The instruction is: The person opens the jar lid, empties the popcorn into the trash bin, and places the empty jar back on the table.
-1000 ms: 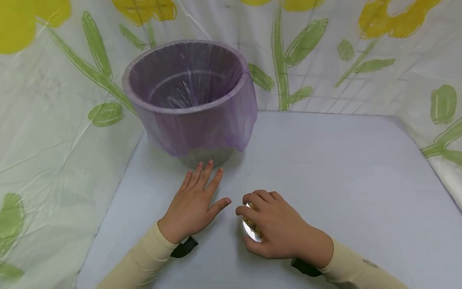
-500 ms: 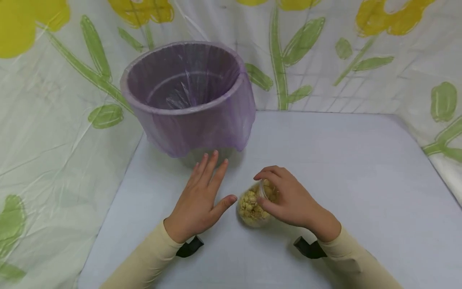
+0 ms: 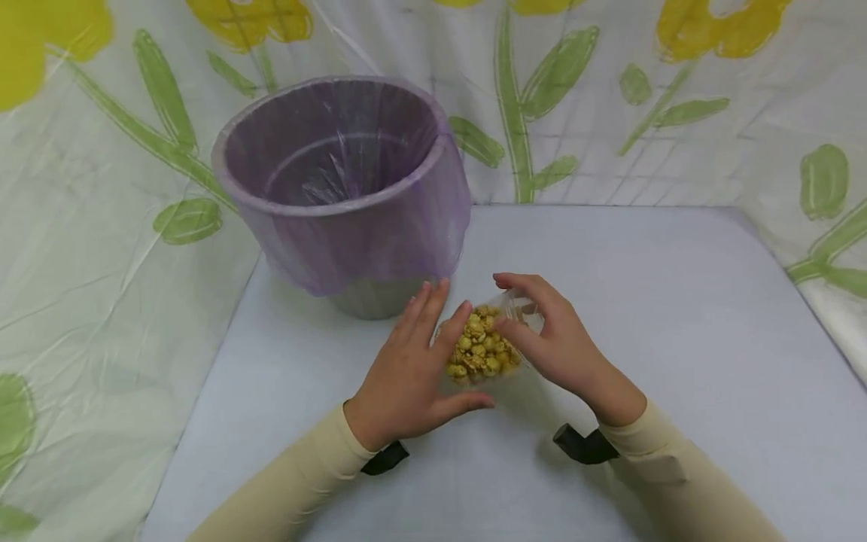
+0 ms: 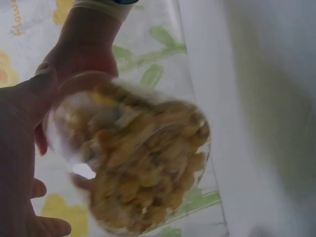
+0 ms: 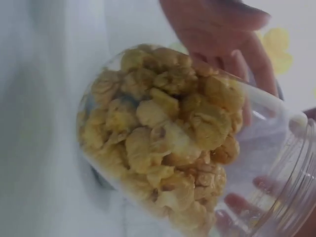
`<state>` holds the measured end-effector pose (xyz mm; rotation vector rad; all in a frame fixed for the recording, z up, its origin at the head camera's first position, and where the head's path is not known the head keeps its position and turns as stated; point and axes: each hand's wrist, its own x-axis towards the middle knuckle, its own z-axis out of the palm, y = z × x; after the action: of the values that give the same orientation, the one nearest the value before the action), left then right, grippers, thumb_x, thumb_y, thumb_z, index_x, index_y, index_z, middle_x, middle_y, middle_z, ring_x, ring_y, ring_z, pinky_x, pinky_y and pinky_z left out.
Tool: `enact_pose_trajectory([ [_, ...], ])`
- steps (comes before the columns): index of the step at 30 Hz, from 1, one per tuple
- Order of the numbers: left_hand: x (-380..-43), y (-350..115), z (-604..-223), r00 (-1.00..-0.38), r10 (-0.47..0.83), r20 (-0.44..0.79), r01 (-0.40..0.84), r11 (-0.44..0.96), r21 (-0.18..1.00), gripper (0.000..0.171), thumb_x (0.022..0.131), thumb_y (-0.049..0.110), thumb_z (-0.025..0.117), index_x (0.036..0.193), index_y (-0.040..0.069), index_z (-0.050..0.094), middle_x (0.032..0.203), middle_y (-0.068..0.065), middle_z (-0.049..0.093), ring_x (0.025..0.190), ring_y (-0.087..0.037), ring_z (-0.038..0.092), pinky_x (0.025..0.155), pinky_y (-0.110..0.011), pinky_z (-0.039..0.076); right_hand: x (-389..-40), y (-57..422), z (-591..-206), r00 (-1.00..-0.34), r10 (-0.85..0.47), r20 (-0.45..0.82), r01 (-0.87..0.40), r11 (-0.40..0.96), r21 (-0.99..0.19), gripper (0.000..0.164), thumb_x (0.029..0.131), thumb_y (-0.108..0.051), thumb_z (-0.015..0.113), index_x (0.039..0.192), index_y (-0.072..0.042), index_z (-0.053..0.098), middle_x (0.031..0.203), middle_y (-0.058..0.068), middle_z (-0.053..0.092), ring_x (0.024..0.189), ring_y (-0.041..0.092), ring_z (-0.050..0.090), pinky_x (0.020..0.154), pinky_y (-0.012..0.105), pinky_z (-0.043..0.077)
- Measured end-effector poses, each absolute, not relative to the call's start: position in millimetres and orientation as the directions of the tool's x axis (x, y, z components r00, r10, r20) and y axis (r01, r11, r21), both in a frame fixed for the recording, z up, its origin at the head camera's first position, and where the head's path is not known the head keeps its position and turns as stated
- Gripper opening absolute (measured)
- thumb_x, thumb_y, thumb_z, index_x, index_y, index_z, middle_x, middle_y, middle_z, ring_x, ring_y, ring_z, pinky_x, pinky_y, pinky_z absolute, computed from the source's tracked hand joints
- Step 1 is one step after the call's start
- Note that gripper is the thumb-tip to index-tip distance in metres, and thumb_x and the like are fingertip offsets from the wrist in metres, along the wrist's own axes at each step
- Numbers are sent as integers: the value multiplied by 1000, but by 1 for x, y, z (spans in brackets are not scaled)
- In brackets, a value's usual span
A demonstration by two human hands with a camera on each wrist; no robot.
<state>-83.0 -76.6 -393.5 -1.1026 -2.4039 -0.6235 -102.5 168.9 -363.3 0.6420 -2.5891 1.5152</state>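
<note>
A clear plastic jar of yellow popcorn (image 3: pixel 478 348) is held tilted above the table, its base toward the left hand. My right hand (image 3: pixel 562 339) grips the jar around its neck. In the right wrist view the jar (image 5: pixel 163 138) shows a threaded neck (image 5: pixel 291 182) with no lid visible, and right-hand fingers (image 5: pixel 242 203) show through the wall. My left hand (image 3: pixel 416 373) lies along the jar's left side with fingers straight; whether it touches is hard to tell. The left wrist view shows the jar (image 4: pixel 148 168) blurred.
A grey bin (image 3: pixel 379 297) lined with a purple bag (image 3: pixel 366 245) stands at the back left of the white table (image 3: pixel 643 316), just beyond the left fingertips. Behind hangs a translucent sheet painted with yellow flowers (image 3: pixel 721 26) and green leaves.
The right hand has lifted the jar off the table and tilted it, moving it forward. My left hand has shifted right, up to the jar's side.
</note>
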Motion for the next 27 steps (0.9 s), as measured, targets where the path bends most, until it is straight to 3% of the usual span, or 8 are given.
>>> enact_pose_trajectory([
  [4, -84, -68, -394, -557, 594, 580, 804, 561, 197, 128, 71, 65, 90, 163, 4, 26, 172, -28, 14, 155, -51, 24, 124, -60, 27, -103, 168, -354, -939, -266, 218, -311, 386, -868, 45, 101, -16, 64, 146, -14, 58, 144, 6, 59, 126, 24, 56, 102, 56, 46],
  [8, -84, -63, -395, -548, 603, 580, 810, 555, 188, 130, 71, 65, 90, 163, 2, 24, 171, -30, 14, 157, -46, 23, 124, -59, 29, -103, 164, -351, -954, -246, 173, -257, 370, -893, 40, 102, -19, 63, 142, -16, 62, 143, 4, 60, 123, 24, 57, 98, 54, 48],
  [14, -84, -59, -397, -592, 596, 543, 770, 617, 162, 131, 72, 65, 90, 164, 2, 21, 167, -32, 24, 151, -47, 36, 120, -53, 39, -101, 160, -351, -957, -243, 157, -240, 365, -900, 40, 102, -21, 64, 142, -17, 62, 140, 5, 61, 123, 26, 57, 99, 56, 48],
  [20, -85, -55, -397, -613, 542, 575, 725, 675, 136, 120, 72, 59, 92, 158, 0, 32, 143, -25, 55, 128, -38, 61, 105, -49, 54, -100, 156, -352, -943, -267, 198, -289, 367, -884, 48, 100, -19, 68, 146, -14, 58, 152, 4, 54, 138, 26, 50, 112, 61, 41],
  [27, -86, -51, -395, -590, 488, 643, 694, 714, 94, 103, 73, 55, 89, 149, 1, 45, 130, -21, 60, 114, -33, 65, 94, -48, 58, -92, 157, -344, -948, -237, 214, -307, 491, -815, 55, 106, -33, 61, 156, -15, 47, 163, 10, 38, 149, 33, 38, 114, 67, 34],
])
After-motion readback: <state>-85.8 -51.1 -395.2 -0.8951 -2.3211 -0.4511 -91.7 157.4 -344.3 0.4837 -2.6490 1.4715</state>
